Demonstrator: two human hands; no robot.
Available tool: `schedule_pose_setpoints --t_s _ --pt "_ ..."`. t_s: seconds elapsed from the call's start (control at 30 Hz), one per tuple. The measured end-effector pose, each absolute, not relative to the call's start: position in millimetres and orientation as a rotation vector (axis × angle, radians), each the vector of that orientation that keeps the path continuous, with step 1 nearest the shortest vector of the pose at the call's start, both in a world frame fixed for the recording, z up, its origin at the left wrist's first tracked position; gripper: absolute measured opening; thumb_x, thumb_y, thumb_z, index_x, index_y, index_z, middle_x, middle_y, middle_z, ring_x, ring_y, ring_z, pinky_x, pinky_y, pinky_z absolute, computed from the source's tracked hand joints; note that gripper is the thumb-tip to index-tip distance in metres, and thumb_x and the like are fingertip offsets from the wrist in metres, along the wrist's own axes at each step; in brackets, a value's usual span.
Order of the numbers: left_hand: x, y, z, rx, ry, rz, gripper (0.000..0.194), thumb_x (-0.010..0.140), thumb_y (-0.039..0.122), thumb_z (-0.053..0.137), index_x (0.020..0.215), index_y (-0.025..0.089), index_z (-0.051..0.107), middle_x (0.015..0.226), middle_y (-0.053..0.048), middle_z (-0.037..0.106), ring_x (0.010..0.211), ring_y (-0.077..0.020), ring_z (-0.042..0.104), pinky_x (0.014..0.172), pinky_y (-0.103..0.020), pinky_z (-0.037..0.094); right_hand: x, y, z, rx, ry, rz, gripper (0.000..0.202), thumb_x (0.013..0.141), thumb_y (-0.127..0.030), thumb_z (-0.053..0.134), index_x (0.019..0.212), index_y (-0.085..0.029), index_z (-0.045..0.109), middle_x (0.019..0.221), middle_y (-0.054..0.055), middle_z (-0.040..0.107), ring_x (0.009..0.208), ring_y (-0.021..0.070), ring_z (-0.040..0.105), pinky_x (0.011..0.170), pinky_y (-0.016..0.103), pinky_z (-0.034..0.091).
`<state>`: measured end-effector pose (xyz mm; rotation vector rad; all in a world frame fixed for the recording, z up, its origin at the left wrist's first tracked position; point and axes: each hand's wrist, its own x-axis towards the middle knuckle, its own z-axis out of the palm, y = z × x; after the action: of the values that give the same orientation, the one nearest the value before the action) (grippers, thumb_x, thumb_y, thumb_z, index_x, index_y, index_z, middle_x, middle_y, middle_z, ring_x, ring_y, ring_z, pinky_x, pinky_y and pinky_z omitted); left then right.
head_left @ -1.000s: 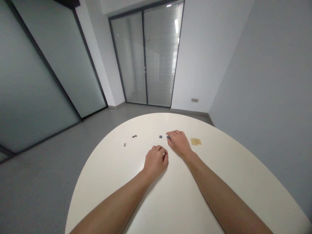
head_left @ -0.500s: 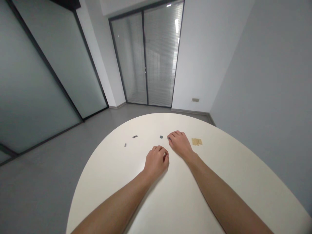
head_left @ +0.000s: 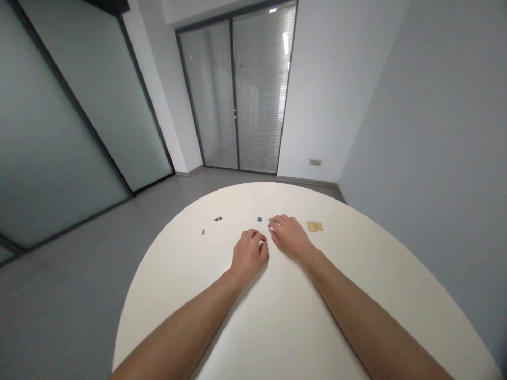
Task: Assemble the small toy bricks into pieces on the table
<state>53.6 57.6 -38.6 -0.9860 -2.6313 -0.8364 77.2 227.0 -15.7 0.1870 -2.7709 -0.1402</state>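
Observation:
Both my hands are over the white round table (head_left: 356, 274), close together near its middle. My left hand (head_left: 249, 253) is curled, with thumb and index finger near each other; anything between them is too small to make out. To its right, my right hand (head_left: 290, 236) has bent fingers pointing left, with the fingertips close together. What they hold, if anything, does not show clearly. A small grey piece (head_left: 270, 219) peeks out just beyond the right fingertips. Left of it lies a small dark blue-grey piece (head_left: 259, 219), touched by neither hand.
Several small dark pieces (head_left: 218, 218) lie in a cluster at the far left of the tabletop, with a small grey piece (head_left: 203, 231) nearer me. Right of my right hand are yellowish paper squares (head_left: 315, 226). Beyond the table stand glass doors (head_left: 237, 105).
My right hand has drawn back slightly towards me, and more of the grey piece shows beyond its fingertips. The left hand stays curled close by. The whole view has shifted a little.

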Motion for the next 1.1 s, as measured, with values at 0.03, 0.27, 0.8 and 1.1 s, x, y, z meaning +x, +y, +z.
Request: schedule_pose_setpoints --t_s 0.03,0.27,0.8,1.1 --pt "51 55 -38 -0.938 -2.644 -0.796 0.021 0.092 0.025 0.051 0.105 0.021 0.068 0.115 -0.009 0.065 0.112 -0.0242 0.056 0.095 -0.037 0.048 83 227 -15 0.185 -2.788 -0.146 0.019 0.092 -0.017 0.054 0.106 -0.018 0.067 0.115 0.013 0.067 0.110 0.0285 0.055 0.088 0.039 0.039" --pt "20 23 -40 -0.315 -2.896 -0.414 0.065 0.091 0.057 0.045 0.139 0.013 0.051 0.164 -0.020 0.021 0.148 -0.0496 0.013 0.115 -0.067 0.019 130 241 -31 0.097 -2.807 0.024 0.021 0.097 -0.019 0.048 0.106 -0.019 0.067 0.110 0.010 0.068 0.103 0.0243 0.059 0.086 0.035 0.043" --pt "0 20 -46 -0.302 -2.908 -0.403 0.076 0.095 0.060 0.027 0.153 0.012 0.033 0.163 -0.018 0.025 0.147 -0.0404 0.027 0.118 -0.065 0.016 142 246 -41 -0.015 -2.733 0.317 0.022 0.096 -0.018 0.050 0.108 -0.019 0.068 0.114 0.007 0.069 0.107 0.0213 0.059 0.093 0.033 0.043" --pt "-10 21 -51 -0.427 -2.832 -0.350 0.071 0.096 0.058 0.026 0.146 0.011 0.043 0.153 -0.019 0.044 0.147 -0.0393 0.027 0.116 -0.069 0.015 142 244 -39 -0.012 -2.744 0.306 0.020 0.096 -0.017 0.052 0.108 -0.019 0.068 0.114 0.007 0.069 0.107 0.0215 0.059 0.093 0.033 0.043"
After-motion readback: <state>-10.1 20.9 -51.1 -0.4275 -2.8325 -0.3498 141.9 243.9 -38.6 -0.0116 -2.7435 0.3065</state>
